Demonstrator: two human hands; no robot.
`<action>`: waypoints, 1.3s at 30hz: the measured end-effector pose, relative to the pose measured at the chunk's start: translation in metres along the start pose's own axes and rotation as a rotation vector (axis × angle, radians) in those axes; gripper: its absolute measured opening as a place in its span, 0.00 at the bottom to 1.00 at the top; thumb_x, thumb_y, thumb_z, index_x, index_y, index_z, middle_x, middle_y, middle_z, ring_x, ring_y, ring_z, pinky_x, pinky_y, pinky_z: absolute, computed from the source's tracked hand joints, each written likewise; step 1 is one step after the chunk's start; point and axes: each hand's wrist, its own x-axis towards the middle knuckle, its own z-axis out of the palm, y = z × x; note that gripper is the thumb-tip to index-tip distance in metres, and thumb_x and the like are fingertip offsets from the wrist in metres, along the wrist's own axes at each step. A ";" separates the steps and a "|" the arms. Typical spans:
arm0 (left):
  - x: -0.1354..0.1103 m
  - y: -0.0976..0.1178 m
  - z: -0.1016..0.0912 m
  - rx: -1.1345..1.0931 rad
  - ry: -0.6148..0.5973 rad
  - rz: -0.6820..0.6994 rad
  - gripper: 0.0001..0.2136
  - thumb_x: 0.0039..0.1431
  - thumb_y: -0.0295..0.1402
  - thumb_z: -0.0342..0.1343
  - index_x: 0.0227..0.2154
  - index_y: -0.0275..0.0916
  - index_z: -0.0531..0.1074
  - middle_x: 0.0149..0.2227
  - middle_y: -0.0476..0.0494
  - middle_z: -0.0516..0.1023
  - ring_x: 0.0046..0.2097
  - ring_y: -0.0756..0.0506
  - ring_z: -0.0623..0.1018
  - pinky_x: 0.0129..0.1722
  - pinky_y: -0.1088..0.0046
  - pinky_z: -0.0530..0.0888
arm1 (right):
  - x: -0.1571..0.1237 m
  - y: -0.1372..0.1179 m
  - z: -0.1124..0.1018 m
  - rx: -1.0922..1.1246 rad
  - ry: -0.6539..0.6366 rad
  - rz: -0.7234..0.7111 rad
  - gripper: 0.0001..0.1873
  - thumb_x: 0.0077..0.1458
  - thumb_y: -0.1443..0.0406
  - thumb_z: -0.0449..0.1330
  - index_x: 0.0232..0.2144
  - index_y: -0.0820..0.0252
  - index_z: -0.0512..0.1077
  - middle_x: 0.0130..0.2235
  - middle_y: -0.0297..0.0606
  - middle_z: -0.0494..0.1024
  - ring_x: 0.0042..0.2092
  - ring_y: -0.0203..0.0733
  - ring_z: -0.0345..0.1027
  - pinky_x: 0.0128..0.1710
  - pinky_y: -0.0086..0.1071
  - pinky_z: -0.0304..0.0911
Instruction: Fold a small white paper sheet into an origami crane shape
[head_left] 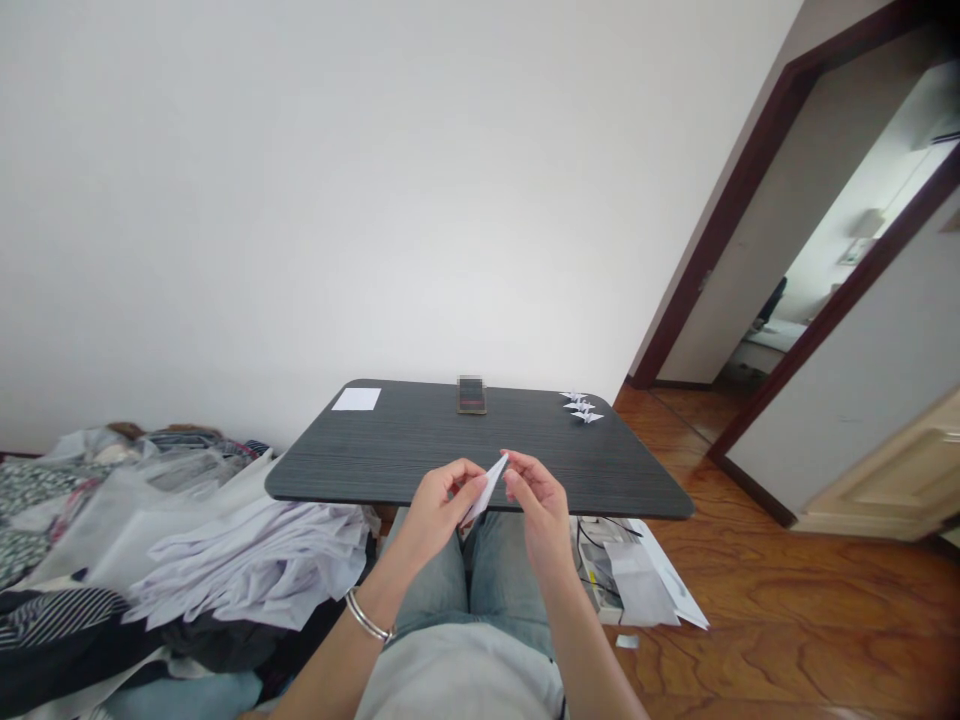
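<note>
A small folded piece of white paper point(487, 488) is held up at a slant above the near edge of the dark table point(405, 440). My left hand point(447, 500) pinches its lower left side between thumb and fingers. At the paper's upper tip, my right hand point(535, 492) has its thumb and index finger closed around the edge. Several white folded paper cranes point(583, 407) stand in a cluster at the table's far right. Toward the far left corner lies a flat stack or sheet of white paper point(357, 399).
A phone point(472, 394) lies at the table's back middle, near the white wall point(450, 200). Piled clothes point(255, 550) fill the left side. Boxes and papers point(637, 580) sit on the wooden floor point(787, 600) under the table's right side. A doorway point(750, 200) opens at right.
</note>
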 end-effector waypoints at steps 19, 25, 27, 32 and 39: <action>0.000 -0.004 0.005 -0.235 0.037 -0.065 0.11 0.51 0.38 0.56 0.31 0.34 0.70 0.20 0.51 0.71 0.18 0.54 0.68 0.16 0.81 0.64 | -0.001 -0.004 -0.007 0.118 -0.134 0.140 0.08 0.48 0.63 0.62 0.31 0.61 0.76 0.22 0.33 0.76 0.21 0.31 0.66 0.22 0.23 0.64; -0.002 0.001 0.006 -0.182 0.056 -0.074 0.11 0.51 0.38 0.56 0.31 0.33 0.70 0.19 0.51 0.70 0.19 0.54 0.68 0.16 0.81 0.65 | 0.000 -0.005 -0.007 0.105 -0.048 0.155 0.07 0.44 0.64 0.64 0.27 0.62 0.75 0.20 0.34 0.76 0.20 0.31 0.66 0.20 0.23 0.64; -0.003 0.003 0.005 -0.146 0.059 -0.061 0.10 0.51 0.37 0.56 0.31 0.33 0.70 0.19 0.51 0.70 0.18 0.55 0.67 0.17 0.82 0.65 | 0.001 -0.005 -0.008 0.113 -0.037 0.174 0.07 0.42 0.64 0.65 0.26 0.62 0.75 0.20 0.34 0.77 0.20 0.31 0.67 0.20 0.23 0.65; -0.003 0.006 0.002 -0.069 0.053 -0.026 0.09 0.52 0.35 0.55 0.30 0.34 0.70 0.19 0.52 0.70 0.20 0.54 0.69 0.19 0.81 0.66 | 0.002 -0.005 -0.011 0.136 -0.055 0.216 0.08 0.42 0.64 0.66 0.26 0.63 0.76 0.21 0.36 0.78 0.20 0.32 0.69 0.20 0.23 0.66; -0.005 0.011 0.001 -0.061 0.064 -0.043 0.09 0.51 0.36 0.56 0.29 0.33 0.70 0.19 0.52 0.70 0.20 0.54 0.69 0.19 0.80 0.66 | 0.000 -0.008 -0.013 0.155 -0.093 0.216 0.07 0.45 0.64 0.64 0.28 0.63 0.77 0.23 0.36 0.78 0.22 0.32 0.70 0.22 0.24 0.67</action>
